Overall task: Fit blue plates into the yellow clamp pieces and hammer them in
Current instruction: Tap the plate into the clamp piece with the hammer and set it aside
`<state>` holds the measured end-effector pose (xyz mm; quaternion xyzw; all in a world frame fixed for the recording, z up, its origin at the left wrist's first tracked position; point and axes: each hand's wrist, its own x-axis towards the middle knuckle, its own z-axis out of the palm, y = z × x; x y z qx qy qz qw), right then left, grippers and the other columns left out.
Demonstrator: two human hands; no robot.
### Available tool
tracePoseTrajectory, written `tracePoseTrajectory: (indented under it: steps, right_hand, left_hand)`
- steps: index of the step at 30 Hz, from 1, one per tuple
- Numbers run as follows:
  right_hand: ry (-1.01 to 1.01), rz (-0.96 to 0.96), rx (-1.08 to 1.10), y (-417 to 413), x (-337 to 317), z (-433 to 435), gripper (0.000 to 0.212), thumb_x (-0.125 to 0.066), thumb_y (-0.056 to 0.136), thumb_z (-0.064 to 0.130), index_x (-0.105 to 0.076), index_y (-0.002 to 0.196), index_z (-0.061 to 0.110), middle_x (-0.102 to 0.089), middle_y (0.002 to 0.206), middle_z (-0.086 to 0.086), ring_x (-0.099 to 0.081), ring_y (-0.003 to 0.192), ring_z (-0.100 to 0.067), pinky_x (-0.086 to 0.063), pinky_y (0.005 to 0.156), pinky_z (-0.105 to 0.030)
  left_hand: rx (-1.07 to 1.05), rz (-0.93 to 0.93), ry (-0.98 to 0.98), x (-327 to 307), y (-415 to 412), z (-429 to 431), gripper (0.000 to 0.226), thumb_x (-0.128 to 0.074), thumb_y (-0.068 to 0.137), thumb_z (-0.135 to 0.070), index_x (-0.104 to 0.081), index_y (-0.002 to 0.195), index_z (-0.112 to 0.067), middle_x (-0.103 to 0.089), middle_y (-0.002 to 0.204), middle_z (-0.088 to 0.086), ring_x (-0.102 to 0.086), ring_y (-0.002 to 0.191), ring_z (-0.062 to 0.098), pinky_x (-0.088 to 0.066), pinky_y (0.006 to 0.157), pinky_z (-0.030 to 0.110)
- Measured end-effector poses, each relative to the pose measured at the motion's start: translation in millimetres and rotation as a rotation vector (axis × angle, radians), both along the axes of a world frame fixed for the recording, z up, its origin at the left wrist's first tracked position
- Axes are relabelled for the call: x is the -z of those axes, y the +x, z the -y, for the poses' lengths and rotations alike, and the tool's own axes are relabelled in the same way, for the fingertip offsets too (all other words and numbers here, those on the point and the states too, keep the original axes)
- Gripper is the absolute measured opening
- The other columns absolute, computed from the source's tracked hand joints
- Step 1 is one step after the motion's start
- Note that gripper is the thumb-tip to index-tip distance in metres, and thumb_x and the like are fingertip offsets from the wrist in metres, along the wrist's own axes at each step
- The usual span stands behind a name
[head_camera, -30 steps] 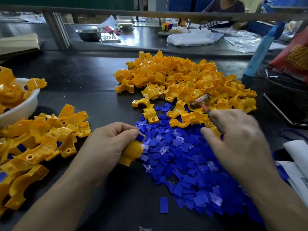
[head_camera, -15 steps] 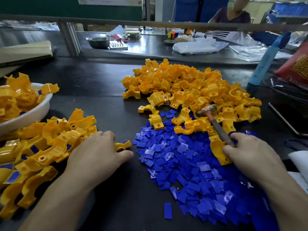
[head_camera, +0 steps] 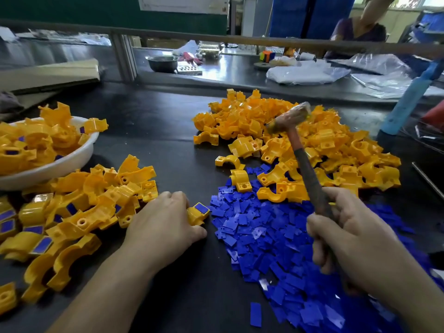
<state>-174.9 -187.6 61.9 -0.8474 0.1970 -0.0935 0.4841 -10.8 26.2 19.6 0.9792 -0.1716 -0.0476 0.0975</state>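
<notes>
My left hand [head_camera: 165, 227] presses a yellow clamp piece [head_camera: 197, 213] against the black table, with a blue plate seated in its top face. My right hand [head_camera: 346, 243] grips the handle of a small hammer [head_camera: 305, 162], whose head is raised over the far yellow pile. A heap of loose blue plates [head_camera: 271, 239] lies between my hands and under my right hand. A big pile of empty yellow clamp pieces [head_camera: 300, 140] sits behind it. Clamp pieces with blue plates fitted [head_camera: 79, 210] are heaped at the left.
A white bowl [head_camera: 60, 162] full of yellow pieces stands at the far left. A metal rail and posts cross the back, with a second bench, a metal bowl [head_camera: 162, 63], plastic bags and another person beyond. A blue post [head_camera: 408, 99] stands at the right.
My left hand set the clamp piece down on the table and holds it there. My right hand picked the hammer up from the piles and raised its head.
</notes>
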Motion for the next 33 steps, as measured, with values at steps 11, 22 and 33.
tracePoseTrajectory:
  steps: [11, 22, 33]
  right_hand:
    - [-0.205, -0.071, -0.297, -0.3, 2.9, -25.7, 0.038, -0.048, 0.09, 0.045, -0.03, 0.109, 0.072, -0.062, 0.078, 0.006, -0.058, 0.052, -0.01, -0.052, 0.048, -0.028]
    - [-0.35, -0.095, -0.295, 1.7, 4.2, -37.0, 0.041, -0.044, 0.089, 0.051, -0.022, 0.11, 0.078, -0.062, 0.085, 0.02, -0.06, 0.068, -0.001, -0.049, 0.058, -0.019]
    - [-0.425, -0.149, -0.313, 3.5, 3.8, -39.9, 0.036, -0.045, 0.091, 0.049, -0.028, 0.113, 0.071, -0.055, 0.087, 0.036, -0.057, 0.074, 0.006, -0.045, 0.065, -0.015]
  left_hand:
    - [0.03, 0.147, 0.057, 5.2, -1.0, 1.2, 0.046, -0.059, 0.084, -0.064, -0.056, 0.119, -0.034, -0.056, 0.105, -0.011, -0.055, 0.093, 0.011, -0.051, 0.065, 0.026]
    - [0.048, 0.138, -0.002, 7.0, 0.7, 0.5, 0.044, -0.062, 0.085, -0.06, -0.059, 0.116, -0.03, -0.052, 0.097, -0.011, -0.051, 0.087, 0.01, -0.04, 0.061, 0.024]
    - [0.055, 0.147, 0.009, 7.8, 2.0, 2.3, 0.047, -0.062, 0.086, -0.059, -0.06, 0.12, -0.027, -0.059, 0.106, -0.006, -0.057, 0.096, 0.014, -0.051, 0.073, 0.027]
